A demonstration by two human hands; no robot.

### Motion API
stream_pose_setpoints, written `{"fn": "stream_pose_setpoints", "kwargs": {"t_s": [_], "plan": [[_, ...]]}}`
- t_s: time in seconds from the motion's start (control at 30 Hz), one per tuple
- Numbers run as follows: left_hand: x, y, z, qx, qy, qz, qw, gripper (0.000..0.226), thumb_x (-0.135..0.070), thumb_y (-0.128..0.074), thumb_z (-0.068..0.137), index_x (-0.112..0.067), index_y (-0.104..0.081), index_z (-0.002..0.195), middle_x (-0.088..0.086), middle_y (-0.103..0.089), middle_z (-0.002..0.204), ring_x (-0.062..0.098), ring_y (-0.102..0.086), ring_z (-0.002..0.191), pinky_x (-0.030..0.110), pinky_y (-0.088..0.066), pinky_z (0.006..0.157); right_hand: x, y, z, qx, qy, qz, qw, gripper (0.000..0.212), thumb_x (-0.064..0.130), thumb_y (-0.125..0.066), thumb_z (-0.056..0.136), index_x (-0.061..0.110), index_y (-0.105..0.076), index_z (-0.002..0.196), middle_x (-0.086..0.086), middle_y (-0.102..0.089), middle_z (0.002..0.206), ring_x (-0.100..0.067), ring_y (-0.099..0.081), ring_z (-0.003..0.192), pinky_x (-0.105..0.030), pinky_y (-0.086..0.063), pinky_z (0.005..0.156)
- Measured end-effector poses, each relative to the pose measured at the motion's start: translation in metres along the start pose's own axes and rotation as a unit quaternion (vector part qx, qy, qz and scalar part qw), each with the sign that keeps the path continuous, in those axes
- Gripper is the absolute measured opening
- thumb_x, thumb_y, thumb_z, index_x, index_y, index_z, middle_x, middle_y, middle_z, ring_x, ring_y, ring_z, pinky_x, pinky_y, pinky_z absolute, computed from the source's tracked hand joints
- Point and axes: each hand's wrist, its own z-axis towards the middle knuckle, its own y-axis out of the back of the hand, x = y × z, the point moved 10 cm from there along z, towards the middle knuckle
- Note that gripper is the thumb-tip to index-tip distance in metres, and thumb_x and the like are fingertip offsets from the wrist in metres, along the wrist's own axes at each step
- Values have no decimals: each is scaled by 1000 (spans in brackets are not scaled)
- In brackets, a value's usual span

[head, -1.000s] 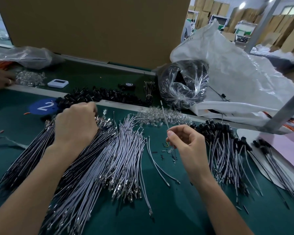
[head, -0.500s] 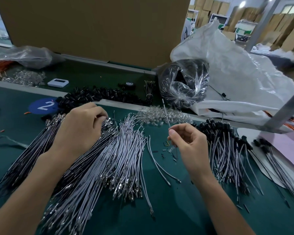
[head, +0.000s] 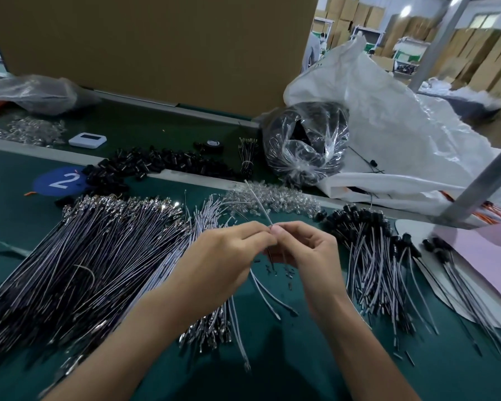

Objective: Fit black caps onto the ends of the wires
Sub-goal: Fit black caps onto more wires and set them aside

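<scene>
My right hand [head: 304, 250] pinches a thin white wire [head: 259, 202] that sticks up and away from the fingertips. My left hand [head: 226, 253] meets it fingertip to fingertip at the wire's lower end; whatever it pinches is hidden by the fingers. A big fan of uncapped grey wires [head: 93, 256] with metal terminals lies to the left. Wires fitted with black caps [head: 368, 244] are piled to the right. Loose black caps [head: 156, 164] lie in a heap along the far strip.
Clear small parts [head: 272, 198] lie heaped behind my hands. A plastic bag of black parts [head: 304, 140] and a large white sack [head: 388, 134] sit at the back right. A metal post [head: 486, 180] slants at right. A cardboard wall [head: 156, 44] closes the back.
My left hand left the pile of uncapped wires and came right to meet my right hand at the held wire. The right hand stayed roughly in place.
</scene>
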Motion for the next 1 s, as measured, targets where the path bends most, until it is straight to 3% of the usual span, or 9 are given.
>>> {"fn": "stream_pose_setpoints", "kwargs": {"t_s": [0.3,0.43,0.47,0.53,0.6,0.67,0.7,0.77,1.0], "plan": [[22,16,2,-123,106,-23,986,23,-4,-77,81,-13,-65,99,-8,-68,90,6,-67,73,28,-57,65,-10,-12,-2,40,-25,41,998,15,9,-64,92,14,-76,85,-5,-67,76,-11,-54,64,-20,-48,62],[57,14,-12,-167,288,-93,938,30,-25,-84,75,-18,-55,68,-7,-60,60,6,-60,53,14,-49,54,-8,-9,0,15,4,32,999,15,8,-67,89,17,-75,80,1,-70,73,-7,-57,62,-16,-49,61],[71,3,-18,-146,353,-174,908,28,-30,-84,74,-16,-60,67,-2,-65,58,8,-64,53,17,-52,52,-7,-8,0,10,14,29,999,16,7,-67,89,17,-75,80,2,-69,71,-6,-57,62,-15,-48,61],[83,-25,-27,-102,445,-388,801,29,-37,-79,71,-11,-70,80,2,-74,71,13,-72,65,22,-56,54,-4,-8,0,12,33,29,999,14,8,-67,88,18,-75,81,4,-68,70,-5,-57,61,-15,-48,60],[82,-41,-29,-105,466,-548,686,35,-31,-73,70,-5,-71,93,9,-77,86,15,-74,74,20,-57,59,0,-10,-1,26,43,39,998,7,17,-69,84,19,-76,82,4,-70,72,-5,-57,62,-15,-48,61],[84,-39,-30,-163,460,-619,615,31,-20,-70,71,-2,-69,97,12,-77,89,15,-74,75,20,-57,60,1,-11,-1,32,47,34,998,6,20,-70,81,19,-76,81,3,-69,72,-5,-56,62,-15,-48,61],[87,-36,-31,-190,454,-624,607,29,-18,-68,72,-3,-70,97,12,-77,89,15,-74,74,20,-57,59,1,-10,-1,30,46,24,998,6,18,-70,82,20,-76,81,3,-69,72,-5,-56,62,-15,-48,61],[89,-28,-30,-213,440,-602,631,26,-19,-65,76,-4,-71,96,12,-77,89,16,-75,76,21,-57,59,0,-8,-1,18,45,-1,999,13,9,-70,87,18,-75,79,3,-69,72,-5,-57,63,-15,-49,61],[76,-27,-24,-191,414,-553,698,17,-12,-65,85,-6,-72,100,8,-77,94,18,-74,90,20,-57,59,9,-5,-1,19,64,-77,995,10,9,-70,88,17,-75,83,-1,-73,73,-9,-66,64,-20,-53,63]]}}
